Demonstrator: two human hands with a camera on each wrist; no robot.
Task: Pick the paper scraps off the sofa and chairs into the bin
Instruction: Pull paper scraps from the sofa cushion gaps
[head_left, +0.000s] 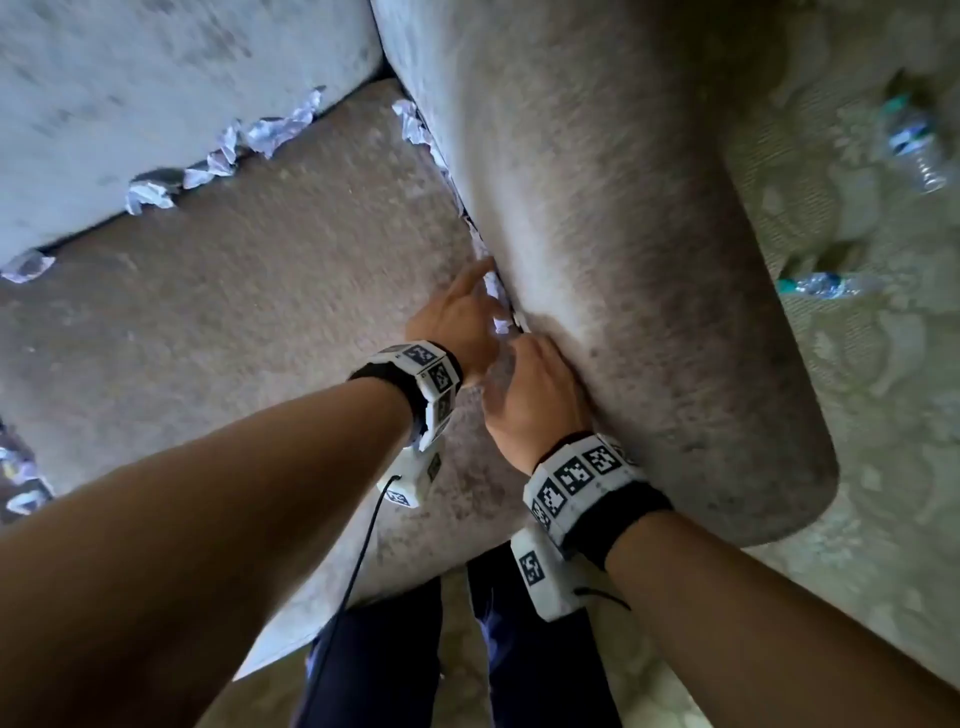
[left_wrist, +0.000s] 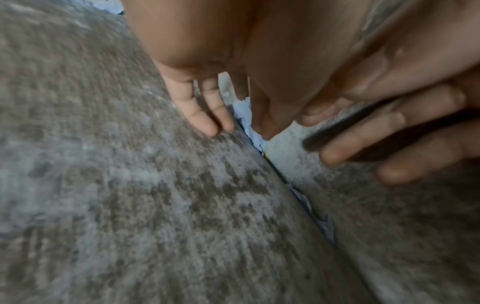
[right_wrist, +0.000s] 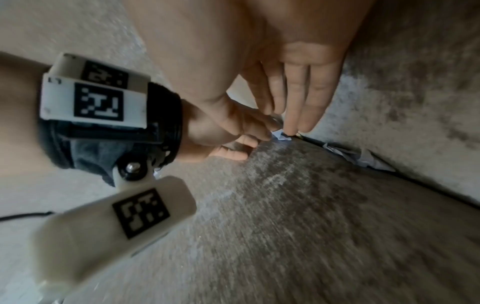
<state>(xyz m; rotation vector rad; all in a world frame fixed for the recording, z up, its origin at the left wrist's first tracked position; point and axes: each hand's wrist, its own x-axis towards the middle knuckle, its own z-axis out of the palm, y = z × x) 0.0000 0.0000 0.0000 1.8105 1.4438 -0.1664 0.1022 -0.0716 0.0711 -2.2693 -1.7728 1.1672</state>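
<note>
A pale paper scrap (head_left: 501, 325) is wedged in the crevice between the sofa seat cushion (head_left: 234, 312) and the armrest (head_left: 649, 260). My left hand (head_left: 491, 296) reaches into that crevice. In the left wrist view its fingers (left_wrist: 205, 115) touch the cushion while it pinches the scrap (left_wrist: 242, 115). My right hand (head_left: 519, 345) lies just behind it with straight fingers (right_wrist: 298, 107) pressing on the armrest side at the scrap (right_wrist: 281, 135). More paper (right_wrist: 361, 156) lines the crevice further along. No bin is in view.
Several crumpled scraps (head_left: 228, 150) sit along the seam under the backrest (head_left: 156, 78), with one (head_left: 413, 124) in the back corner and others (head_left: 21, 483) at the far left. Two plastic bottles (head_left: 914, 150) (head_left: 821, 285) lie on the patterned carpet right of the armrest.
</note>
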